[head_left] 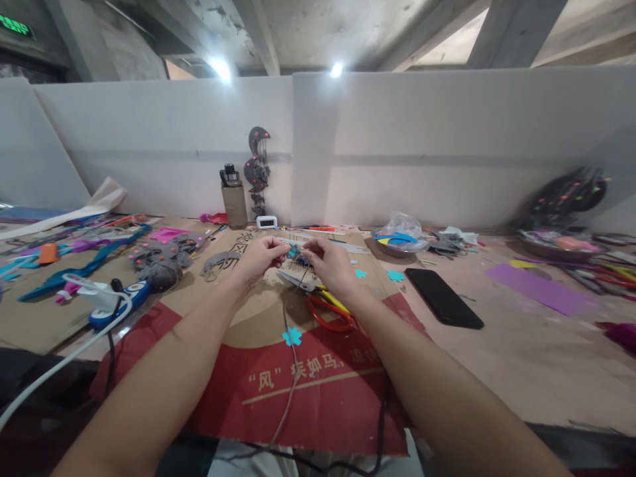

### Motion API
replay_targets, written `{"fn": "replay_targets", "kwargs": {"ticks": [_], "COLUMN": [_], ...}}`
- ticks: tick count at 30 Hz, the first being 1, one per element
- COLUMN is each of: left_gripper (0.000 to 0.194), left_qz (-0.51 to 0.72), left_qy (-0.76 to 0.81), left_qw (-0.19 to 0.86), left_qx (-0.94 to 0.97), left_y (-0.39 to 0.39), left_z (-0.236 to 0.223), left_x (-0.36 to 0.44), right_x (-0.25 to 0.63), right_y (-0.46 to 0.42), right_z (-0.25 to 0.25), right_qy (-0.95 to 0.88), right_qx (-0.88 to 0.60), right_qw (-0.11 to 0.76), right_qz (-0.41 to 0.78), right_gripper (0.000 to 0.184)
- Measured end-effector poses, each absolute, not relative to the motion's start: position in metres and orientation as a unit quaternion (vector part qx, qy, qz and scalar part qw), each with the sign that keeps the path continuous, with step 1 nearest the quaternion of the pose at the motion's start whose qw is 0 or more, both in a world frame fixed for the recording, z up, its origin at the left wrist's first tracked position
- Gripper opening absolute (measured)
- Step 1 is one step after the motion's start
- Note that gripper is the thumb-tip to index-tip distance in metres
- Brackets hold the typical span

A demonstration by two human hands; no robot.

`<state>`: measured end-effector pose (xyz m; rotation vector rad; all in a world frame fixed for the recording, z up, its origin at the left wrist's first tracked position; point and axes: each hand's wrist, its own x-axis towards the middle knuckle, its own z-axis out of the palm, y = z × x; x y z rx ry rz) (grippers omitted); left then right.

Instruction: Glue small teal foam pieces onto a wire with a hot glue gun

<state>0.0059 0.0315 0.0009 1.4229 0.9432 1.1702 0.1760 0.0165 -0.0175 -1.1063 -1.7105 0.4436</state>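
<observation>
The person's two hands met over the middle of the table (521,377), just above a sheet of printed cardboard (218,417). Between the fingertips sat a small teal-and-dark piece (293,252), too tiny from where I stood to make out its form. The right hand (330,262) had its grip pinching that piece, thumb against forefinger. The left hand (265,257) came in from the other side, its grip pressed together close to the piece; I couldn't tell whether anything thin was caught in it. A grey cord (290,391) ran from near the right fingers down across the red part of the cardboard to its near edge.

Below the hands lay red-handled scissors (311,311), with a yellow handle (336,301) right alongside. A blue flower-shaped cutout (292,336) rested nearer the person, by the cord. To the right was a black phone (444,298), lying flat, and farther over a purple sheet (539,288). On the left, grey yarn (161,273) sat near a blue power strip (119,308). At the back a bottle (234,202) stood upright beside a hanging string of grey crescents (257,172).
</observation>
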Motion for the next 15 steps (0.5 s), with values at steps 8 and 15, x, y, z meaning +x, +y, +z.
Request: {"fn": "replay_targets", "kwargs": {"ticks": [8, 15], "left_gripper": [0.022, 0.025], "left_qz": [0.506, 0.526], "left_qy": [0.379, 0.356], "left_qw": [0.533, 0.561], "left_qx": [0.563, 0.531], "left_y": [0.032, 0.034], "left_z": [-0.001, -0.003], "left_x": [0.009, 0.012], "right_x": [0.168, 0.160], "right_y": [0.008, 0.007], "right_z": [-0.014, -0.012], "right_qy": [-0.693, -0.657], "right_qx": [-0.455, -0.457], "right_qw": [0.525, 0.556], "right_qz": [0.194, 0.226], "right_gripper": [0.010, 0.015]}}
